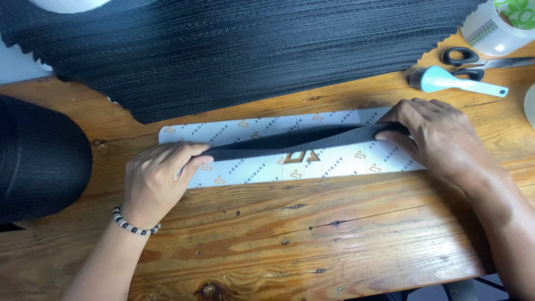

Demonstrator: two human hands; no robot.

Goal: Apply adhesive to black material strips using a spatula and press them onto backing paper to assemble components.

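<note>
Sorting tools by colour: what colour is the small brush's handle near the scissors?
Light blue handle on the brush, with dark bristles, seen in the head view.

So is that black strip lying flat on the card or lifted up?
Lifted: the black strip arches above the white card, pinched at each end by the left hand and right hand.

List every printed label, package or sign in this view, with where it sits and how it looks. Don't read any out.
Printed sheet: flat on the wooden table under the black strip; long white rectangle with repeated tan emblems and small grey print.
Tape roll: top right corner beside the scissors; round, clear, with green and white print.
No screens or signs show.
</note>
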